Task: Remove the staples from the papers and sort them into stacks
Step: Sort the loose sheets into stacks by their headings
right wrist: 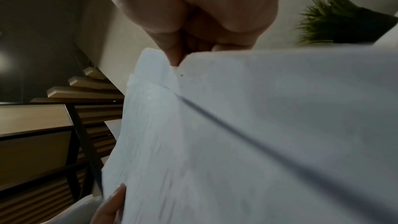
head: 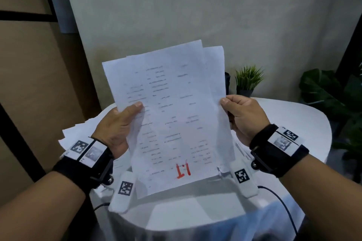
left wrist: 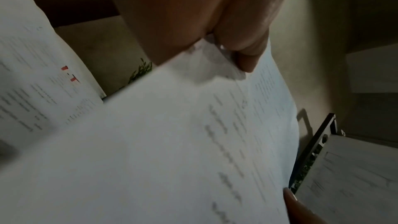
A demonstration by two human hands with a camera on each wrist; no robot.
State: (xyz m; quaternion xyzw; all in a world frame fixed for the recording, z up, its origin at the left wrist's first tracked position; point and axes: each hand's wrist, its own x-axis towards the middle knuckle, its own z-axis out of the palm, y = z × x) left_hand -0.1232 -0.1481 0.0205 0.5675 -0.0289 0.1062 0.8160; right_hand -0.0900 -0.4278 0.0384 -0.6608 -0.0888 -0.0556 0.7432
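The papers [head: 172, 115], pinched at both edges by left hand [head: 117, 127] and right hand [head: 244, 117], are best separated slowly to avoid tearing.

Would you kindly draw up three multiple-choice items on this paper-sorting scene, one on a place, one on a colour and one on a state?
1. Where does the small potted plant stand?
A. At the far edge of the white table
B. On the floor beside the person's feet
C. On top of the held sheets

2. What colour is the handwritten mark near the bottom edge of the front sheet?
A. Blue
B. Red
C. Green

3. How are the held papers kept?
A. Lying flat on the table, untouched
B. Raised above the table, the left hand and the right hand each gripping a side edge
C. Pinned down under the plant pot

Answers: 1 A, the pot sits at the tabletop's back edge, by the wall; 2 B, the mark is plainly red; 3 B, each thumb lies over a side edge in the head view.
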